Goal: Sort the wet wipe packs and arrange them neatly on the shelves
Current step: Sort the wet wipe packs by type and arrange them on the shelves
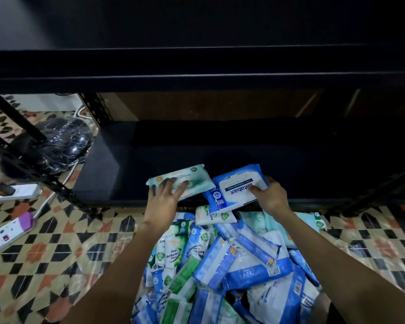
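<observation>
Black lower shelf [117, 174]: left hand [164, 197] clamps green pack [185, 181], right hand [269, 195] clamps blue pack [239, 185]. Packs likely soft, slick; grip flat faces.

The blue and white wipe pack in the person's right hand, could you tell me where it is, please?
In the head view, the blue and white pack is right of centre at the bottom shelf's front edge, beside the pale green pack.

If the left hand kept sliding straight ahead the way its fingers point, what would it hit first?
Probably nothing soon. The left hand, pressing the green pack, points over the bare lower shelf; that path looks free toward the dark back, though depth there is unclear.
</observation>
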